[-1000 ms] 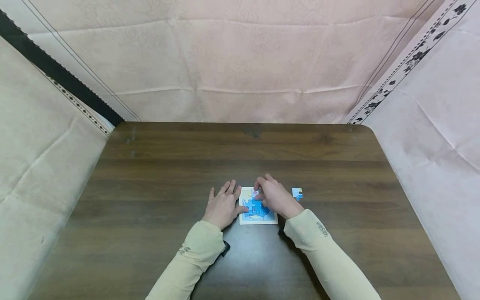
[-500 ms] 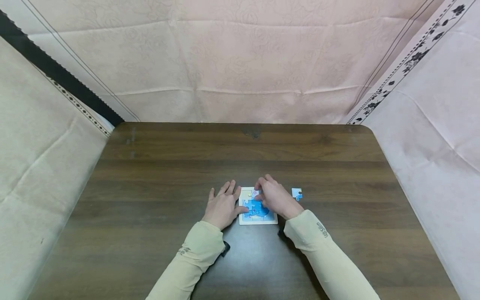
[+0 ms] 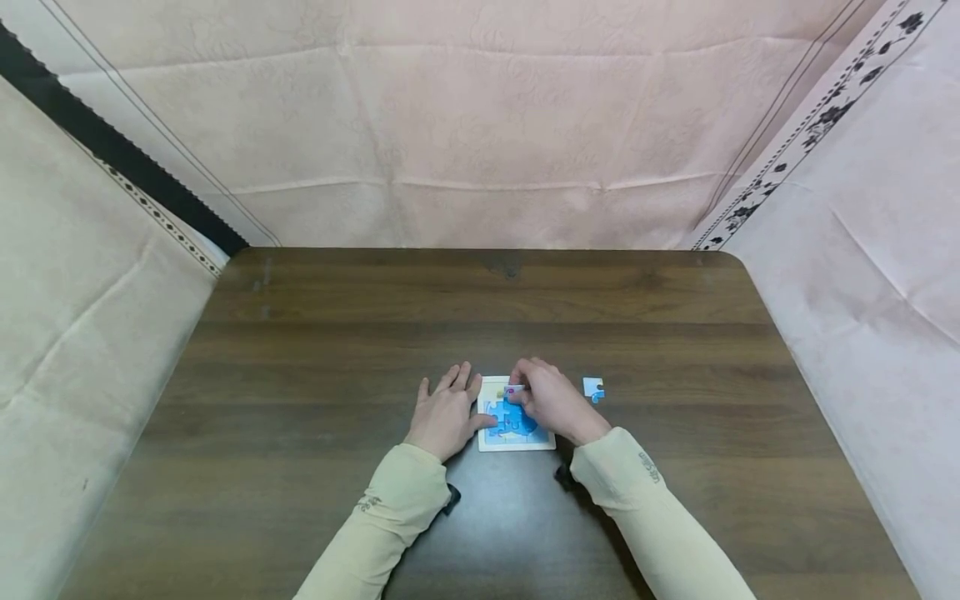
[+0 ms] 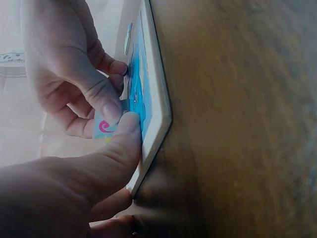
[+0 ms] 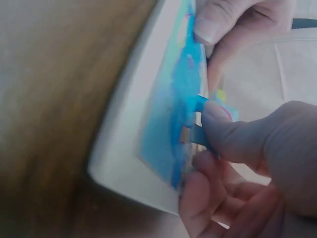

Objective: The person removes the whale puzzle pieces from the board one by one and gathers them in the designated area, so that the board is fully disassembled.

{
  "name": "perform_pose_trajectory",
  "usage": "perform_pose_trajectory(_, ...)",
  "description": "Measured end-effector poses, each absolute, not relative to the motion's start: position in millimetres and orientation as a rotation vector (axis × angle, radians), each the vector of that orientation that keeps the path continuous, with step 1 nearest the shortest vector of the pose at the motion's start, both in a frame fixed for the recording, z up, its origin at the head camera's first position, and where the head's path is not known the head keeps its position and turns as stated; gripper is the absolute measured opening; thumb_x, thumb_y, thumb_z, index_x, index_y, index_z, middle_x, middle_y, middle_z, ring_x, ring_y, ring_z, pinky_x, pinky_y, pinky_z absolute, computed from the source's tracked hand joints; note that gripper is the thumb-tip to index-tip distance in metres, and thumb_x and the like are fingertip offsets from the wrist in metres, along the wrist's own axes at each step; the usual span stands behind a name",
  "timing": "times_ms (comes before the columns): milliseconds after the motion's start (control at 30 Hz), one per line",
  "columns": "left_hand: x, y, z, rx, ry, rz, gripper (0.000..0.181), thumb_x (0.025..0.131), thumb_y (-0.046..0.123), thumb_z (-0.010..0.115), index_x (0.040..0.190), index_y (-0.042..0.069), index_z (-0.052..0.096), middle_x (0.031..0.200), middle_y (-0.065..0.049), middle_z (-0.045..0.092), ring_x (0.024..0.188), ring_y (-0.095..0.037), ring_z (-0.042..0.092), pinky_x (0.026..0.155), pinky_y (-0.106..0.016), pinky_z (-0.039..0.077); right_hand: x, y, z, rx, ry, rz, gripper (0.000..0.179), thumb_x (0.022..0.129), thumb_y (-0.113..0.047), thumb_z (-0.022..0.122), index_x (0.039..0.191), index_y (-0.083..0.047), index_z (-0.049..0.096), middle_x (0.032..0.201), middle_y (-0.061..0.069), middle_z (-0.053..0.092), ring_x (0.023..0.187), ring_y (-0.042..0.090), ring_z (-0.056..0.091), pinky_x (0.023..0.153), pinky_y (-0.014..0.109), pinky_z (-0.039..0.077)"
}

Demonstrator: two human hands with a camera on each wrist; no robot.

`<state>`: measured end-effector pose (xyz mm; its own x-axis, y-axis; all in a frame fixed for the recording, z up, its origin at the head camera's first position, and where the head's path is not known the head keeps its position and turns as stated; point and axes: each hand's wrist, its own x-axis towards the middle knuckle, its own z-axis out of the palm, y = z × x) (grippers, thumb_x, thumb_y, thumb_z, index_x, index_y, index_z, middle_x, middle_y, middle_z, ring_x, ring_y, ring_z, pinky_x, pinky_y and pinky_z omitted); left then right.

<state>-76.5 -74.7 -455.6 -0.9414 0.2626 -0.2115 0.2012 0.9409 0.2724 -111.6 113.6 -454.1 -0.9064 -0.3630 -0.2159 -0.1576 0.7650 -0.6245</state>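
A small framed jigsaw puzzle (image 3: 517, 447) with a blue picture lies on the table between the hands. My left hand (image 3: 444, 414) rests along its left edge, fingers spread and thumb on the picture. Over the puzzle's upper right, my right hand (image 3: 555, 402) pinches a puzzle piece (image 4: 103, 127) between thumb and fingers. This piece, light blue with a pink swirl and a yellow spot, stands tilted up from the board in both wrist views. Its far side is hidden by the right fingers. In the left wrist view, the left thumb (image 4: 128, 130) presses at the puzzle's surface close to the piece.
A loose puzzle piece (image 3: 593, 387), white and blue, lies on the brown wooden table (image 3: 360, 333) right of the board. Pale cloth (image 3: 480, 125) hangs behind the table and on both sides. Dark bands (image 3: 561, 475) show at the sleeve cuffs.
My right hand's fingers have drawn in closer, and the puzzle piece in them is raised and tilted from the board. The left hand keeps its place. The view has shifted slightly.
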Motion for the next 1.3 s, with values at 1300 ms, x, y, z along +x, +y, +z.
perform_pose_trajectory(1300,-75,-76,-456,0.365,2.852,0.372,0.077,0.087,0.054,0.064,0.148,0.012,0.041,0.157,-0.010,0.029,0.145,-0.027,0.023,0.110,-0.063,0.021,-108,193,-427,-0.180,2.665,-1.161,0.010,0.093,-0.026,0.068,0.101,-0.020,0.070,0.092,0.003,0.066,0.076,0.023,0.057,0.065,0.036,0.051)
